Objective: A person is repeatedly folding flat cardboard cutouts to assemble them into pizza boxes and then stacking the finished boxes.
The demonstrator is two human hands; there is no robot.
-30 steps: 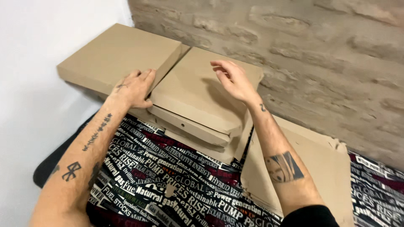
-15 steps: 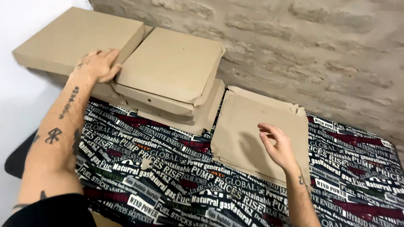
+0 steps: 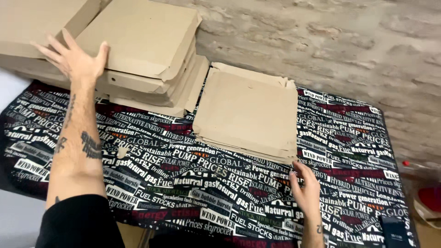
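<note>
Now two bare hands show: the left hand, fingers spread apart, lies flat on the stack of folded boxes, brown and closed. Since half a second ago, the right hand has dropped just below the pile of flat cardboard blanks, fingers loosely apart, on the printed cloth covering the worktop.

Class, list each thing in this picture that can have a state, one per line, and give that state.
Left hand: open, fingers spread, flat on the folded boxes.
Right hand: open, at the near edge of the flat stack, holding nothing.
Folded boxes: closed, piled by the wall.
Flat stack: unfolded, lying flat.
Cloth: spread over the table.
</note>
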